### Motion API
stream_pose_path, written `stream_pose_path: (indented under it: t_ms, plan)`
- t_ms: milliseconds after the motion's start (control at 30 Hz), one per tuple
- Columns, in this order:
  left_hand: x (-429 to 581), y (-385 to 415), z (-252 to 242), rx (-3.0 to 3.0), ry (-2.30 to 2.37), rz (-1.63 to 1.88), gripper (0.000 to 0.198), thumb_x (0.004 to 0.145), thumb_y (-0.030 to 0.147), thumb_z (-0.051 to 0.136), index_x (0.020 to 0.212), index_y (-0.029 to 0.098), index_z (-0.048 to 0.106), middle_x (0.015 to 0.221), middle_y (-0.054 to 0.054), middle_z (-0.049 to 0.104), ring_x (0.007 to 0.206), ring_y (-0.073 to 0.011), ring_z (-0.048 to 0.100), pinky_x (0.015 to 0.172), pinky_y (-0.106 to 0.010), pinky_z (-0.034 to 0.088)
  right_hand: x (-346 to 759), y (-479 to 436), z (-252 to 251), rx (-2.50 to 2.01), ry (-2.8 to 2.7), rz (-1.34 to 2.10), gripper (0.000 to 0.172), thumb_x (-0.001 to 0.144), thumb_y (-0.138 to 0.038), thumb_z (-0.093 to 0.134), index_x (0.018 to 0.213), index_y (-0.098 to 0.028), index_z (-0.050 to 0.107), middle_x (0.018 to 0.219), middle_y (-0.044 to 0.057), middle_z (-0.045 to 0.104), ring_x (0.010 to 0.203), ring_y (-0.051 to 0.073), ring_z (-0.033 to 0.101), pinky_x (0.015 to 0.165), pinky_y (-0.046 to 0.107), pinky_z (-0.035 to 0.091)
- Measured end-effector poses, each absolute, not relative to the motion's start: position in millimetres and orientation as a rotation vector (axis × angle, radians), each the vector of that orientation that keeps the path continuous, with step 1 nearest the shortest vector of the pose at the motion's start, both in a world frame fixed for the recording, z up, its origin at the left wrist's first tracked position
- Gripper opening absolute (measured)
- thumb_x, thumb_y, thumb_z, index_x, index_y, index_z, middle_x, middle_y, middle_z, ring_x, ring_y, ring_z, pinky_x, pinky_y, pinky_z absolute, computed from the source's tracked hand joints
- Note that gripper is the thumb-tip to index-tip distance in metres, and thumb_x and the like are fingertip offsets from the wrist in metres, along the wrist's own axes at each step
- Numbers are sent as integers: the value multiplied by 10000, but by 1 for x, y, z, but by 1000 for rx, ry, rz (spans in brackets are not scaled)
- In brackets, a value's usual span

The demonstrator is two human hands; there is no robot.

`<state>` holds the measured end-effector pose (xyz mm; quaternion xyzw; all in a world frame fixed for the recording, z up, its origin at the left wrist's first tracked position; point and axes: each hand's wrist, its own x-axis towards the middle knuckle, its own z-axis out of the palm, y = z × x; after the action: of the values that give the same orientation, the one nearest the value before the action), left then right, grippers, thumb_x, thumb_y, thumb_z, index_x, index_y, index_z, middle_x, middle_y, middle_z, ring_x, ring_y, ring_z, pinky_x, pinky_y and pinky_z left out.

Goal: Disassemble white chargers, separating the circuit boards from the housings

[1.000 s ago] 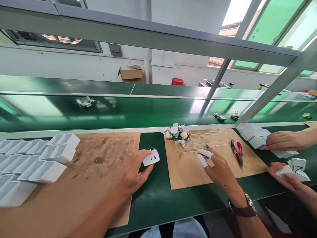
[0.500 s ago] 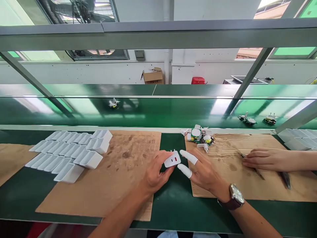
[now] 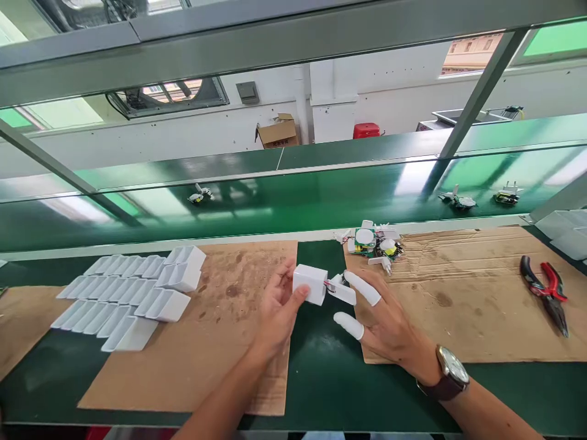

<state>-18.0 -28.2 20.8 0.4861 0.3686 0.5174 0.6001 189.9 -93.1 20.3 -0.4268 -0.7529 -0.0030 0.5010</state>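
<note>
My left hand (image 3: 280,305) is closed around a white charger housing (image 3: 310,283), thumb on its near side. A white end piece (image 3: 343,293) sticks out from the housing's right side, joined by what look like thin wires. Close to that piece is my right hand (image 3: 385,318), with white finger cots on thumb and forefinger. Its thumb and forefinger are apart, with nothing gripped between them. The forefinger tip is right beside the end piece; I cannot tell whether it touches.
Rows of white housings (image 3: 123,293) stand on the left cardboard (image 3: 192,366). Circuit boards with white parts (image 3: 371,244) lie behind my right hand. Red-and-black pliers (image 3: 548,293) rest on the right cardboard (image 3: 458,318). Loose assemblies (image 3: 200,194) sit on the green ledge.
The charger has turned in my left hand: its port face no longer shows, and an end piece now hangs out. Another person's hand has left the right cardboard. My view has tilted.
</note>
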Motion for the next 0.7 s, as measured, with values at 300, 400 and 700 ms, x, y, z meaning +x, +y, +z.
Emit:
stream_pose_path:
  t_ms: [300, 400, 700]
  plan:
    - [-20, -20, 26, 607, 659, 1028, 435, 830, 238, 832, 1247, 181, 723, 1064, -73, 779, 904, -184, 726, 741, -257, 588, 183, -97, 13, -999, -1835, 48, 736, 937, -196, 691, 1574, -145, 325, 1384, 211, 592, 1302, 318, 583, 1073, 512, 560]
    - [-21, -20, 30, 537, 627, 982, 423, 858, 187, 772, 1277, 186, 709, 1048, -70, 781, 894, -194, 732, 718, -265, 590, 181, -98, 11, -993, -1841, 65, 716, 954, -212, 671, 1578, -160, 323, 1382, 197, 601, 1302, 304, 589, 1072, 492, 563]
    - [-21, -22, 33, 476, 674, 951, 502, 918, 169, 640, 1419, 190, 608, 1075, -96, 770, 932, -243, 740, 725, -308, 590, 179, -99, 11, -994, -1864, 46, 656, 978, -203, 614, 1570, -125, 342, 1379, 206, 609, 1296, 303, 595, 1068, 477, 569]
